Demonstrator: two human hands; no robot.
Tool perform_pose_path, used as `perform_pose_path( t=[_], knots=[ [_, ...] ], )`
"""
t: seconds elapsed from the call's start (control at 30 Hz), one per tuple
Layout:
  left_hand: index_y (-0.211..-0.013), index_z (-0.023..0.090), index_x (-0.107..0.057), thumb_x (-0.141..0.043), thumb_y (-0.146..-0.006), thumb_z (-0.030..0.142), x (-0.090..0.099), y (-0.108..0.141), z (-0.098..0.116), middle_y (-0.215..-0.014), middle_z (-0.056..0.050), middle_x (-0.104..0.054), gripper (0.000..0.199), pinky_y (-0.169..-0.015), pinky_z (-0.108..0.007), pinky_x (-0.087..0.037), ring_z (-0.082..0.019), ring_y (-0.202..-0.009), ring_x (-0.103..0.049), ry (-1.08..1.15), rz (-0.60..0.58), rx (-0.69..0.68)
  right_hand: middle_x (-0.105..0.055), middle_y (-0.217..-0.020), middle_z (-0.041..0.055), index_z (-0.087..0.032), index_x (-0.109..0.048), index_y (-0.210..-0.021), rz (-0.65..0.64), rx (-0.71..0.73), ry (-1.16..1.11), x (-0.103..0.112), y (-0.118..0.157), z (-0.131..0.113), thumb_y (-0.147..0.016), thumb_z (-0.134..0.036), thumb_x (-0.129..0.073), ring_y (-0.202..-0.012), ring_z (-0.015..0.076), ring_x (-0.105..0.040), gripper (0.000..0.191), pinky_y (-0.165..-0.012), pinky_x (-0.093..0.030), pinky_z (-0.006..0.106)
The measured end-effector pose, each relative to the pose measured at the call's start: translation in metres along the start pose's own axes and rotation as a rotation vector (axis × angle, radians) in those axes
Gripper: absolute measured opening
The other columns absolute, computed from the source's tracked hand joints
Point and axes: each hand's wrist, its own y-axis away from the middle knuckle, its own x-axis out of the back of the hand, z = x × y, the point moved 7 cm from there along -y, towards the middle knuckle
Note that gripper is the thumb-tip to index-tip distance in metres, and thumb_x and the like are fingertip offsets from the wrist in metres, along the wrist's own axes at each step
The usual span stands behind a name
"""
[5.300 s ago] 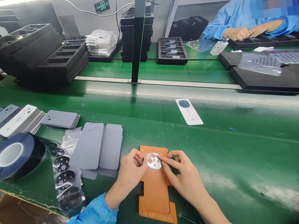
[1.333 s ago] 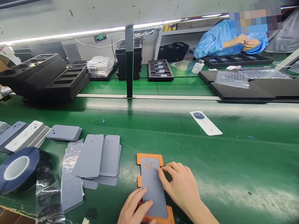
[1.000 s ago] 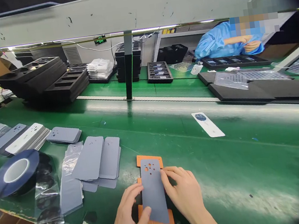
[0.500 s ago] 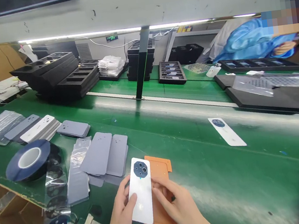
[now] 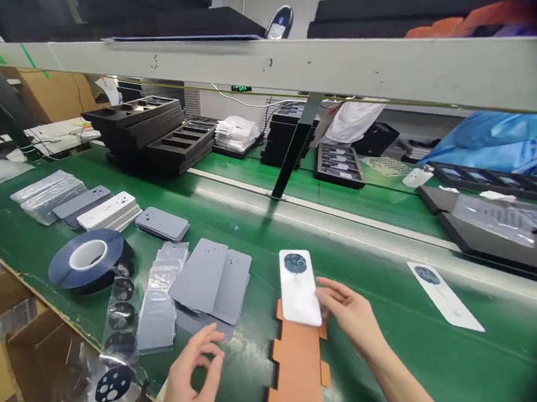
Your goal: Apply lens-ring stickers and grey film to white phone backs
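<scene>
A white phone back cover (image 5: 300, 298) with a dark round camera patch overlaps the far end of an orange fixture plate (image 5: 298, 370). My right hand (image 5: 348, 308) pinches the cover's right edge between thumb and fingers. My left hand (image 5: 192, 380) holds nothing, its fingers curved and apart, above the green table's near side. Beyond the left hand lie grey phone-shaped sheets (image 5: 202, 274) and clear-bagged grey sheets (image 5: 155, 322). A second white back cover (image 5: 444, 297) with a dark camera patch lies flat on the right.
A blue tape roll (image 5: 87, 259) trails a clear strip of dark camera stickers (image 5: 122, 315) over the table edge. Stacked white covers (image 5: 108, 211) lie farther left. Black trays (image 5: 143, 135) and a shelf post (image 5: 296, 148) stand behind. A co-worker's blue sleeve (image 5: 510, 139) shows at right.
The white cover moved away from me and to the right, toward the fixture's far end. My left hand let go of it and drew back left; my right hand now grips its edge. The view shifted.
</scene>
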Motion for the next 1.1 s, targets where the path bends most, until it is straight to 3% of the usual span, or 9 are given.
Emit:
perform_pose_path(
  t=[0.1, 0.2, 0.33, 0.43, 0.53, 0.63, 0.77, 0.93, 1.1],
  knots=[
    [-0.119, 0.023, -0.067, -0.058, -0.101, 0.028, 0.052, 0.005, 0.023, -0.101, -0.005, -0.073, 0.021, -0.067, -0.022, -0.058, -0.015, -0.074, -0.069, -0.209, 0.210, -0.162, -0.078, -0.080, 0.0101, -0.009, -0.074, -0.109, 0.133, -0.003, 0.100, 0.025, -0.062, -0.006, -0.070, -0.037, -0.077, -0.059, 0.0184, -0.064, 0.048, -0.057, -0.056, 0.034],
    [-0.109, 0.023, -0.069, -0.060, -0.097, 0.033, 0.103, 0.012, 0.032, -0.102, -0.005, -0.070, 0.017, -0.069, -0.026, -0.056, -0.017, -0.076, -0.066, -0.442, 0.420, -0.144, -0.077, -0.077, 0.0110, -0.010, -0.076, -0.102, 0.237, -0.034, 0.238, 0.039, -0.104, -0.010, -0.069, -0.032, -0.071, -0.067, 0.0229, -0.070, 0.041, -0.060, -0.057, 0.033],
    [-0.124, 0.021, -0.062, -0.055, -0.092, 0.059, 0.164, 0.019, 0.008, -0.120, -0.012, -0.066, 0.050, -0.082, -0.040, -0.056, -0.030, -0.100, -0.066, -0.703, 0.588, 0.189, -0.078, -0.081, 0.0156, -0.014, -0.078, -0.090, 0.286, -0.056, 0.477, 0.048, -0.123, -0.019, -0.067, -0.034, -0.070, -0.086, 0.0350, -0.074, 0.031, -0.074, -0.058, 0.044],
    [-0.134, 0.018, -0.055, -0.049, -0.088, 0.071, 0.186, 0.025, -0.030, -0.121, -0.015, -0.068, 0.070, -0.076, -0.043, -0.057, -0.035, -0.103, -0.068, -0.702, 0.473, 0.475, -0.078, -0.085, 0.0203, -0.015, -0.080, -0.085, 0.271, -0.051, 0.656, 0.049, -0.120, -0.028, -0.067, -0.041, -0.072, -0.099, 0.0463, -0.071, 0.032, -0.085, -0.053, 0.055],
    [-0.119, 0.019, -0.064, -0.050, -0.087, 0.068, 0.177, 0.029, -0.056, -0.095, -0.010, -0.074, 0.061, -0.073, -0.040, -0.057, -0.030, -0.083, -0.072, -0.533, 0.254, 0.591, -0.078, -0.084, 0.0184, -0.018, -0.081, -0.097, 0.202, -0.018, 0.765, 0.034, -0.106, -0.036, -0.070, -0.049, -0.070, -0.095, 0.0465, -0.071, 0.043, -0.085, -0.052, 0.056],
    [-0.121, 0.016, -0.064, -0.054, -0.086, 0.062, 0.156, 0.027, -0.054, -0.084, -0.006, -0.073, 0.058, -0.073, -0.037, -0.058, -0.027, -0.078, -0.071, -0.296, 0.226, 0.550, -0.078, -0.081, 0.0127, -0.023, -0.081, -0.103, 0.084, 0.085, 0.789, -0.008, -0.073, -0.046, -0.075, -0.057, -0.066, -0.082, 0.0374, -0.073, 0.047, -0.077, -0.054, 0.047],
    [-0.130, 0.015, -0.062, -0.060, -0.087, 0.059, 0.123, 0.019, -0.036, -0.083, -0.003, -0.069, 0.062, -0.064, -0.030, -0.057, -0.021, -0.072, -0.068, -0.001, 0.230, 0.518, -0.080, -0.091, 0.0108, -0.022, -0.080, -0.094, -0.198, 0.391, 0.560, -0.100, 0.018, -0.069, -0.082, -0.061, -0.063, -0.075, 0.0275, -0.071, 0.045, -0.070, -0.057, 0.037],
    [-0.140, 0.014, -0.056, -0.066, -0.084, 0.065, 0.087, 0.024, -0.021, -0.087, -0.004, -0.065, 0.076, -0.043, -0.023, -0.048, -0.016, -0.058, -0.061, 0.197, 0.147, 0.580, -0.079, -0.104, 0.0091, -0.024, -0.079, -0.102, -0.701, 0.481, 0.236, -0.203, 0.141, -0.075, -0.092, -0.040, -0.067, -0.088, 0.0223, -0.074, 0.022, -0.081, -0.059, 0.029],
    [-0.144, 0.016, -0.057, -0.060, -0.092, 0.055, 0.060, 0.027, -0.022, -0.099, -0.008, -0.065, 0.065, -0.060, -0.030, -0.059, -0.023, -0.083, -0.069, 0.392, -0.017, 0.552, -0.076, -0.109, 0.0097, -0.022, -0.075, -0.116, -0.870, 0.379, 0.103, -0.236, 0.179, -0.060, -0.085, -0.037, -0.074, -0.088, 0.0223, -0.073, 0.035, -0.076, -0.060, 0.030]
  ],
)
